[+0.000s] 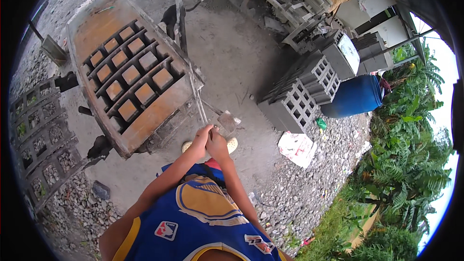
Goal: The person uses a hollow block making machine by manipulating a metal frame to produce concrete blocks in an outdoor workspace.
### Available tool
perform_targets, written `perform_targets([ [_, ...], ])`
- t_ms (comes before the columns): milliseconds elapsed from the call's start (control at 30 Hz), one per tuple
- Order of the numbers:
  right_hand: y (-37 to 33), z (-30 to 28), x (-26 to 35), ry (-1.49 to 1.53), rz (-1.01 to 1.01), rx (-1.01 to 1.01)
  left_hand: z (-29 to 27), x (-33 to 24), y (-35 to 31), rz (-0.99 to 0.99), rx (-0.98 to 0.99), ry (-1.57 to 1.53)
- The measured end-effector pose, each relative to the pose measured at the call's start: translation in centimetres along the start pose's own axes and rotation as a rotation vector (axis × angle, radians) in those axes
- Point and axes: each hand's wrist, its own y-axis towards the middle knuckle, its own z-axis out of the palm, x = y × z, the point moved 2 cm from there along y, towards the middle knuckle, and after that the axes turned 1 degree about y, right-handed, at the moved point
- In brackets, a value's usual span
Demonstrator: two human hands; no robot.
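**Two hands on one pole, the mould ahead and to my left**

My left hand (201, 139) and right hand (217, 145) meet in front of my body, both closed round the near end of a pole (197, 97); how the fingers overlap, I can't tell. My pale shoes (232, 145) show just beyond them. The pole's long axis runs away from me, leaning a little left, past the near right corner of the surface (92, 28). Whether it joins the upright post (179, 7) farther on, I can't make out. Just beyond my right hand is a squarish lump (228, 121).

The dark mould (138, 83) lies on the surface, forward and left, my left hand nearer to it. Off right are a white sack (296, 148), stacked hollow blocks (276, 116), then a blue drum (352, 97) and greenery (406, 174).
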Motion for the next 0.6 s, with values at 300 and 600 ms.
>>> perform_targets([
  [300,-0.8,-0.8,-3.0,0.074,0.042,0.158,0.7,-0.1,-0.8,0.110,0.069,0.139],
  [600,0.0,-3.4,-2.4,0.479,0.126,0.377,2.0,-1.7,-0.5,0.083,0.152,0.310],
])
